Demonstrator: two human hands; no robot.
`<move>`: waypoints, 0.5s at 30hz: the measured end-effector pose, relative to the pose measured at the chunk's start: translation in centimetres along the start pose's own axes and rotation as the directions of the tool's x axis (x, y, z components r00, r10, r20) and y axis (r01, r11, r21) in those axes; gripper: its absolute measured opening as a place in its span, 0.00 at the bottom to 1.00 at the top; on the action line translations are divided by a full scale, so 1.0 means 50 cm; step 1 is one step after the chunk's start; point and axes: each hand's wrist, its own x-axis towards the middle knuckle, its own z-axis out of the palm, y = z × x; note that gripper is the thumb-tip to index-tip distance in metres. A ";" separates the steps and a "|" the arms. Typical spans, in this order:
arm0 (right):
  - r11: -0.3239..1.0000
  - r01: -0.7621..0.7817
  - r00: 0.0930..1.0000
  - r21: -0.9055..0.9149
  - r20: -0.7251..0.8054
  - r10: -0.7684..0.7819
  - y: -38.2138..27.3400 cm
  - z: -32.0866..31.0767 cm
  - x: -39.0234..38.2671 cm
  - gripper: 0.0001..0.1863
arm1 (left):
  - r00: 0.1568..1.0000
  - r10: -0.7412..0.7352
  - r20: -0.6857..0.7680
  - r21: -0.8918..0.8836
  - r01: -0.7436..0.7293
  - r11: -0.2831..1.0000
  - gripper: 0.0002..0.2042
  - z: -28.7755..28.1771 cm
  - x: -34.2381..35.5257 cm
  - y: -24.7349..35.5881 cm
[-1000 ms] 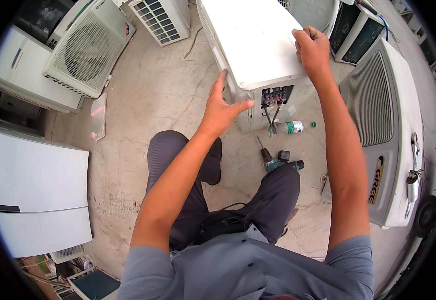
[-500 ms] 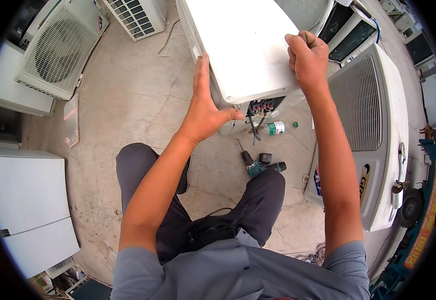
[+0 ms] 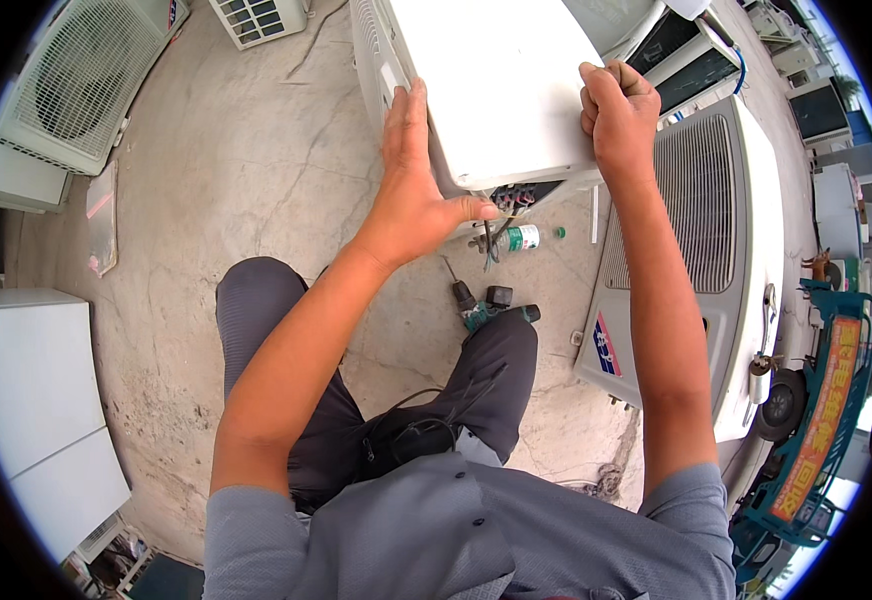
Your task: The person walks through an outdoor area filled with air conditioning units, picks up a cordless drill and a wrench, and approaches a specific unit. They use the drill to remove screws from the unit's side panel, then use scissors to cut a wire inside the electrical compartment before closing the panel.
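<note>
In front of me stands an outdoor air-conditioner unit with a white top cover (image 3: 506,90). My left hand (image 3: 411,190) lies against the cover's left side, its fingers stretched along the edge and its thumb out by the front corner. At the cover's right edge, my right hand (image 3: 621,120) is closed in a fist, and nothing shows in it. Below the cover's front edge, a terminal block (image 3: 521,196) with dark cables (image 3: 490,240) hanging from it is exposed. How the cover sits on the unit underneath is mostly hidden.
A teal cordless drill (image 3: 481,312) lies by my right knee. A clear bottle (image 3: 523,237) and green cap (image 3: 561,233) are on the concrete. To the right leans a white grilled unit (image 3: 691,240) with a wrench (image 3: 769,310); another fan unit (image 3: 76,90) stands far left.
The view has shifted, so the surroundings sit further left and slightly higher. Both hands remain at the cover's sides, my left hand flat and my right hand closed.
</note>
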 end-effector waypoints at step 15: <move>0.998 0.065 0.997 -0.013 0.052 -0.064 -0.005 0.004 -0.013 0.21 | 0.945 -0.271 0.184 -0.082 0.289 0.954 0.84 -0.014 -0.005 -0.007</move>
